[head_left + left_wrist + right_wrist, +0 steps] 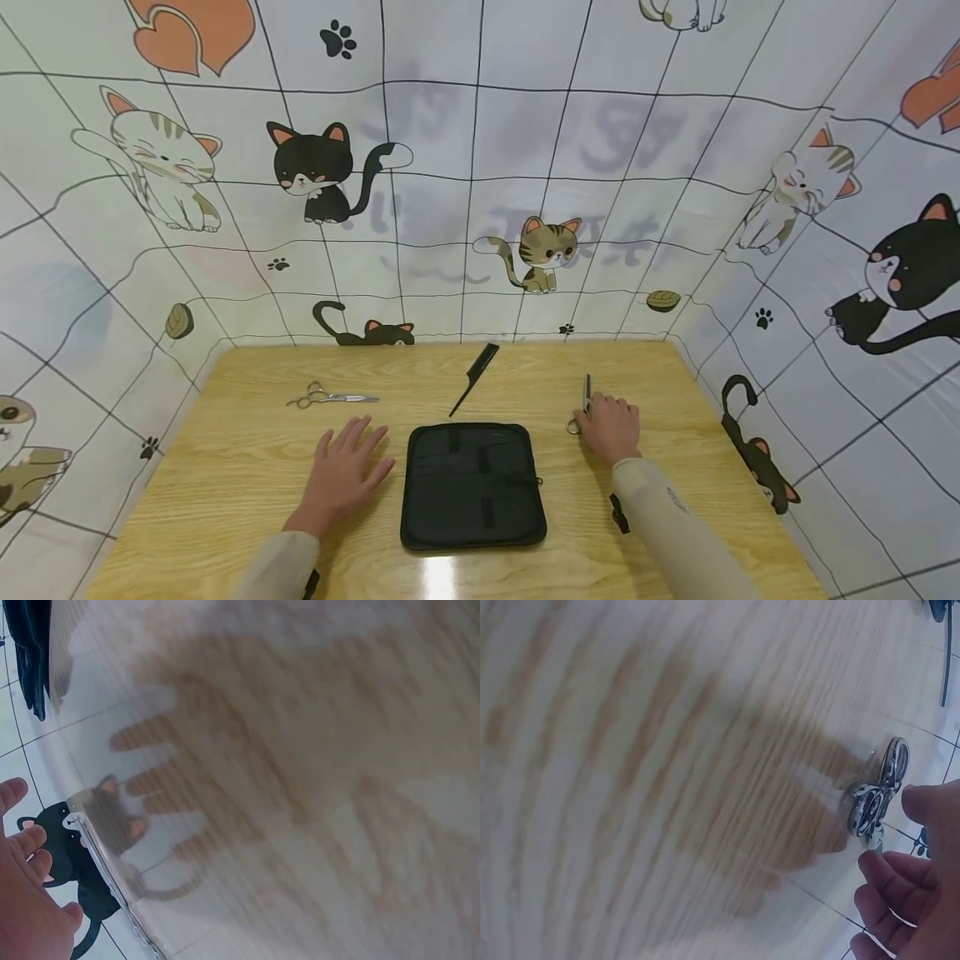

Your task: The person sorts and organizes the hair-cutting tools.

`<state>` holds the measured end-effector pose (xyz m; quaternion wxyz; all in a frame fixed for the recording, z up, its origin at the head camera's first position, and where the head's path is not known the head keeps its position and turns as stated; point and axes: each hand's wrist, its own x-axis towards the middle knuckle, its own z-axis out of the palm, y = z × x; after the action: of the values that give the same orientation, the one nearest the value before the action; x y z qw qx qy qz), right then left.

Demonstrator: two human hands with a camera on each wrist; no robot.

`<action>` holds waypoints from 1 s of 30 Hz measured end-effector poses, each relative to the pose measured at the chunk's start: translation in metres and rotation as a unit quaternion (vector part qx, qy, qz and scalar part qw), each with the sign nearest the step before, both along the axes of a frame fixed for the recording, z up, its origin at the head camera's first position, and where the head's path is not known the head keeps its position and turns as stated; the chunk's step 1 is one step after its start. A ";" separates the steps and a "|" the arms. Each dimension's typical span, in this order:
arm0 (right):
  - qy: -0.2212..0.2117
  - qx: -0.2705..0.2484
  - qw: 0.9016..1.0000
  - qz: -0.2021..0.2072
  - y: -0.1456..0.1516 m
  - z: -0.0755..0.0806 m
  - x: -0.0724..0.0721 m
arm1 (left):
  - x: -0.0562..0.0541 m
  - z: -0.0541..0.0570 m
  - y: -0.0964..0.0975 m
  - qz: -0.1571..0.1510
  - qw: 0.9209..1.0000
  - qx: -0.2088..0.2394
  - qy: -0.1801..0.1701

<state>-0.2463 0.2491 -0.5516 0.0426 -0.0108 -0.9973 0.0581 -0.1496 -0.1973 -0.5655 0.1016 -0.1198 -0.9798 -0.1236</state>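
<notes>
My right hand (611, 427) reaches over a pair of metal scissors (587, 392) on the right of the table. In the right wrist view the scissors' finger rings (877, 795) show beside the fingertips, with the thumb apart from the index finger; the blades are partly hidden. My left hand (343, 475) is spread low over the table with nothing in it. Between the hands lies a flat black zip case (472, 487) with dark bands across it. A second pair of scissors (333, 398) lies beyond the left hand. Behind the case is a black tail comb (480, 371).
The wooden table (225, 500) has a glossy surface that reflects the hands and light. Cloth walls (450, 208) printed with cats and grid lines close it in at the back and both sides.
</notes>
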 end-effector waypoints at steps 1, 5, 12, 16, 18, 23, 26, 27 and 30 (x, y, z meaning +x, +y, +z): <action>0.000 0.000 1.000 -0.001 0.000 0.000 -0.001 | 0.000 -0.001 0.001 -0.001 1.000 0.000 0.003; -0.003 0.002 1.000 -0.004 -0.001 -0.001 -0.005 | -0.002 -0.003 0.004 -0.008 1.000 0.005 0.009; -0.060 -0.019 0.997 -0.039 -0.001 0.002 -0.013 | -0.001 -0.001 0.011 -0.020 1.000 0.001 0.003; -0.098 -0.054 0.992 -0.051 0.002 0.006 -0.017 | -0.001 0.000 0.014 -0.022 1.000 -0.001 0.007; -0.116 -0.073 0.989 -0.050 0.002 0.012 -0.018 | -0.001 0.000 0.015 -0.022 1.000 -0.001 0.009; -0.150 -0.115 0.981 -0.039 -0.003 0.024 -0.017 | -0.001 -0.002 0.016 -0.021 1.000 -0.001 0.017; -0.162 -0.130 0.978 -0.038 -0.006 0.025 -0.018 | -0.001 -0.002 0.015 -0.020 1.000 -0.001 0.013; -0.165 -0.133 0.976 -0.040 -0.006 0.023 -0.019 | -0.001 -0.001 0.015 -0.019 1.000 0.000 0.008; -0.174 -0.133 0.975 -0.045 -0.010 0.021 -0.021 | 0.000 0.000 0.015 -0.018 1.000 -0.001 0.003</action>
<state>-0.2677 0.2394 -0.5307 -0.1312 -0.0716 -0.9713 0.1851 -0.1497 -0.1819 -0.5660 0.1026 -0.1381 -0.9773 -0.1238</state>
